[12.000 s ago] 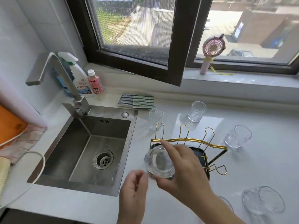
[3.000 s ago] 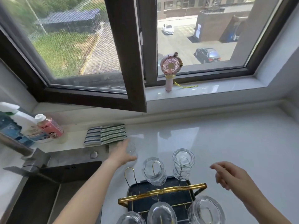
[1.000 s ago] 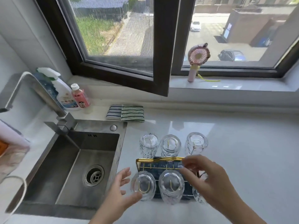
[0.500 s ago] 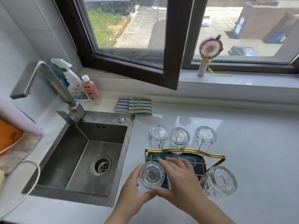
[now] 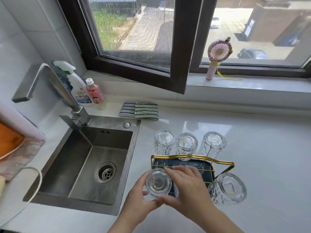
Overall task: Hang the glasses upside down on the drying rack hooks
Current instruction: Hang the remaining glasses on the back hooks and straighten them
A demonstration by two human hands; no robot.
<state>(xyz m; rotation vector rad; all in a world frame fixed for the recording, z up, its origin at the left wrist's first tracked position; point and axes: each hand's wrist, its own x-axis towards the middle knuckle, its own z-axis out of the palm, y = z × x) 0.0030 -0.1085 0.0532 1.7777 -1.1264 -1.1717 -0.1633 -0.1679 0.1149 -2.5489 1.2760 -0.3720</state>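
Note:
The gold wire drying rack [image 5: 193, 156] with its dark tray stands on the white counter beside the sink. Three clear glasses hang upside down on its far hooks: left [image 5: 164, 142], middle [image 5: 186, 146], right [image 5: 213, 144]. Another inverted glass [image 5: 228, 188] sits on the near right hook. Both hands wrap the near left glass [image 5: 158, 183], which is upside down over a gold hook. My left hand [image 5: 140, 197] cups it from the left and below. My right hand [image 5: 186, 185] holds its right side and hides the near middle hook.
A steel sink [image 5: 84, 165] with a tap [image 5: 42, 83] lies to the left. A spray bottle [image 5: 76, 86] and a pink bottle [image 5: 94, 91] stand behind it. Folded striped cloths [image 5: 139, 111] lie by the wall. A pink hand fan [image 5: 217, 59] stands on the sill under the open window.
Over the last second both hands closed in on the near left glass and now hold it on its hook. The camera has shifted slightly. Twelve seconds ago the rack was bare.

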